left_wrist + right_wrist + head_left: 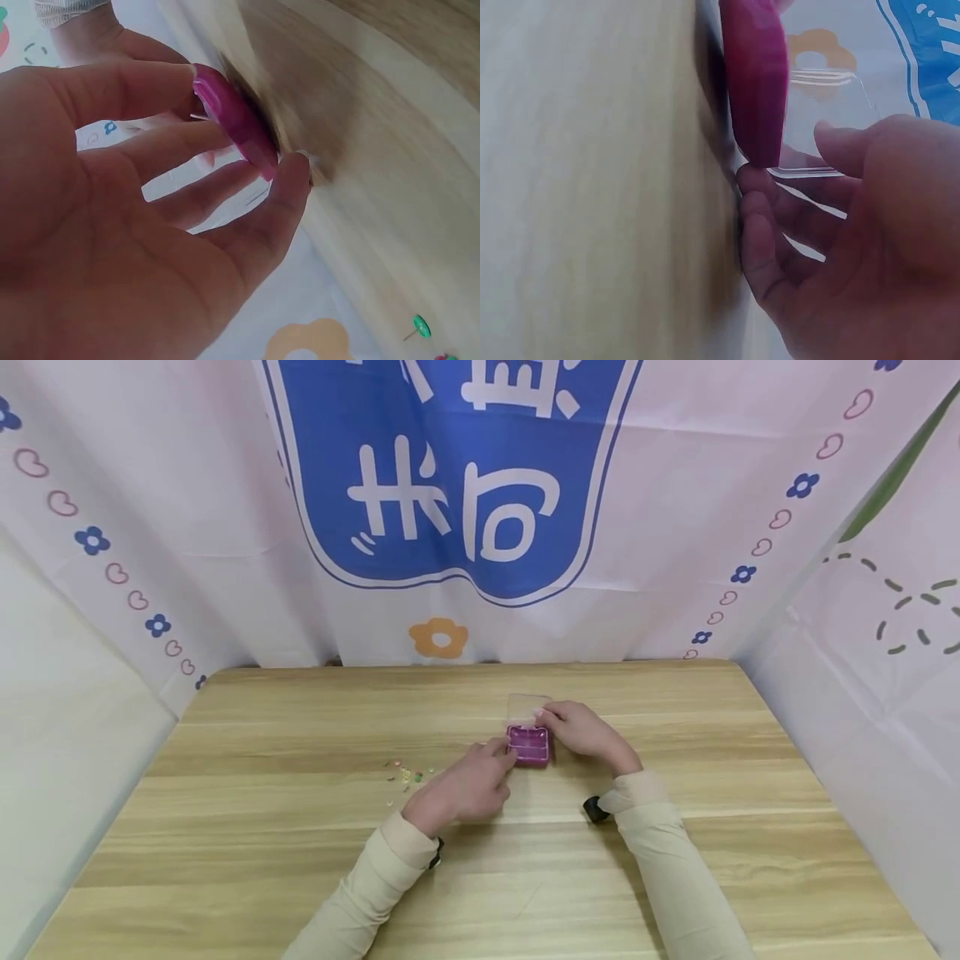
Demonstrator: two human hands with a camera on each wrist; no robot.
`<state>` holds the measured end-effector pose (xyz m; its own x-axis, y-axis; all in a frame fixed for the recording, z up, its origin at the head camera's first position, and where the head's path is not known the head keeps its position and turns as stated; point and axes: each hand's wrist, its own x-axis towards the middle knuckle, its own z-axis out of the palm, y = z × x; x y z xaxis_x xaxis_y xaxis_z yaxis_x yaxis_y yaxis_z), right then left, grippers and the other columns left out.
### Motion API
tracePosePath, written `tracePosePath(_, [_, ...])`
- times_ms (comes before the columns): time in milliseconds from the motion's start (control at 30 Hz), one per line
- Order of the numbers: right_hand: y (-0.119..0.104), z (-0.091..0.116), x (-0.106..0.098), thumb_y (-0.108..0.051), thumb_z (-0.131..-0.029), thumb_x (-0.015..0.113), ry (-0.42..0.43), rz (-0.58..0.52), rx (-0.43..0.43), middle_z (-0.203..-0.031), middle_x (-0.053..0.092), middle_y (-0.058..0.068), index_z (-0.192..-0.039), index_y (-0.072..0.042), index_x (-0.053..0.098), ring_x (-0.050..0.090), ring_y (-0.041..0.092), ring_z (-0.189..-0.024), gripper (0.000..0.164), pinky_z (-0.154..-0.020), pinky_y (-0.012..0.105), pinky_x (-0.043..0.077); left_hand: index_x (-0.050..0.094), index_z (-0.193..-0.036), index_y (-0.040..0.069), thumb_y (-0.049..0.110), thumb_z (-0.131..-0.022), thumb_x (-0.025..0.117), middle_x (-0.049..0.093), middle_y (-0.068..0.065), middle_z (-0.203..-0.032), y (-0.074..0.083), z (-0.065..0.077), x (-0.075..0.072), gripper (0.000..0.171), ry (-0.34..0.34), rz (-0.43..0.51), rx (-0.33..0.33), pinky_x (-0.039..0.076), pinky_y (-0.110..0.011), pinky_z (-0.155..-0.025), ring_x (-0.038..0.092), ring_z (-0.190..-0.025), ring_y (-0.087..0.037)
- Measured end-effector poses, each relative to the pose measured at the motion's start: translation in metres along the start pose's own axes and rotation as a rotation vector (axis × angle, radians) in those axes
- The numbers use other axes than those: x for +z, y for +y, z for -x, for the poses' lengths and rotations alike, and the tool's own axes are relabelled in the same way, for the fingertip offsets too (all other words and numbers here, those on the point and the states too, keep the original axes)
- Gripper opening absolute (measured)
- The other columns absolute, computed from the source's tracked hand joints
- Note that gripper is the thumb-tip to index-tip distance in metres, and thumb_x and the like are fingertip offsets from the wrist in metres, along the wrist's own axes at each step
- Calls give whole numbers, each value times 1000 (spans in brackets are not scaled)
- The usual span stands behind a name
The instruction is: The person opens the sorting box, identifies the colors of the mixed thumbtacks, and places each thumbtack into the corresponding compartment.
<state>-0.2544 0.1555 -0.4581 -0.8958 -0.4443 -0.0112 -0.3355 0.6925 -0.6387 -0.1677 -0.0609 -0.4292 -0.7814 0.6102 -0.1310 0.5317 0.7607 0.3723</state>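
- The wooden tabletop (300,718) has pale, streaky grain.
- A small purple box (528,746) sits on it, clear lid (522,706) open.
- Colourful pins (406,775) lie scattered left of the box.

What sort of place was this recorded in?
Probably an indoor recording booth or screened-off work corner: printed cloth hangs right behind a wood-grain table, whose bare top suits close hand work on the small purple box.
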Motion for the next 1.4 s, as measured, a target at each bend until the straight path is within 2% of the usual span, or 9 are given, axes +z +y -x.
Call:
tracePosePath(167, [4, -1, 3, -33, -100, 45, 6, -21, 20, -127, 57, 18, -102, -12, 66, 45, 32, -120, 29, -102, 52, 34, 36, -141, 0, 15, -89, 53, 22, -20, -150, -1, 0, 4, 57, -19, -4, -9, 31, -51, -104, 25, -130, -39])
tracePosePath(333, [5, 1, 1, -32, -95, 55, -23, -34, 10, -102, 66, 9, -104, -12, 65, 58, 24, -96, 25, -87, 47, 47, 34, -142, 0, 18, -89, 53, 20, -20, -151, -1, 0, 4, 59, -22, 1, -12, 31, -51, -104, 24, -131, -39])
tracePosePath(433, [3, 2, -1, -40, -83, 69, -83, -66, 14, -96, 63, 6, -109, -11, 61, 57, 20, -86, 40, -77, 42, 51, 32, -144, 5, 19, -91, 52, 19, -19, -152, -2, 0, 3, 58, -21, 10, -18, 31, -53, -103, 23, -131, -39])
tracePosePath(567, [1, 3, -2, -45, -60, 85, -155, -96, 46, -100, 59, 6, -112, -11, 53, 55, 19, -87, 70, -78, 37, 50, 32, -145, 10, 20, -91, 52, 19, -20, -151, -1, 0, 2, 59, -18, 20, -12, 31, -56, -102, 24, -130, -42])
tracePosePath(633, [-1, 4, -1, -41, -55, 88, -169, -100, 52, -102, 57, 8, -113, -10, 50, 54, 20, -88, 75, -81, 37, 49, 32, -145, 10, 20, -91, 53, 20, -21, -151, -1, 0, 2, 59, -15, 23, -3, 32, -56, -101, 25, -130, -42])
tracePosePath(800, [-3, 4, 2, -31, -55, 90, -163, -105, 57, -103, 55, 10, -111, -8, 49, 53, 22, -89, 74, -80, 38, 48, 32, -145, 9, 20, -91, 52, 19, -20, -151, -1, 1, 2, 59, -13, 33, 3, 32, -56, -101, 24, -130, -40])
tracePosePath(1067, [-4, 6, 4, -31, -55, 90, -162, -106, 58, -104, 53, 10, -108, -7, 51, 52, 23, -90, 70, -80, 39, 48, 30, -146, 10, 23, -94, 51, 17, -20, -152, -4, 2, 0, 57, -43, 79, -1, 30, -57, -102, 20, -132, -41])
tracePosePath(1267, [-2, 5, 3, -34, -54, 90, -152, -86, 65, -104, 53, 10, -109, -8, 51, 51, 22, -90, 73, -81, 38, 48, 39, -140, 4, 20, -95, 51, 37, -21, -141, -19, 5, -16, 49, 14, 108, 50, 35, -51, -101, 35, -125, -36])
tracePosePath(1400, [0, 4, 3, -36, -54, 90, -151, -81, 62, -103, 52, 10, -110, -7, 51, 51, 22, -89, 74, -80, 38, 48, 46, -134, 2, 17, -94, 52, 49, -17, -133, -33, 10, -31, 43, 63, 146, 43, 39, -46, -99, 45, -118, -29])
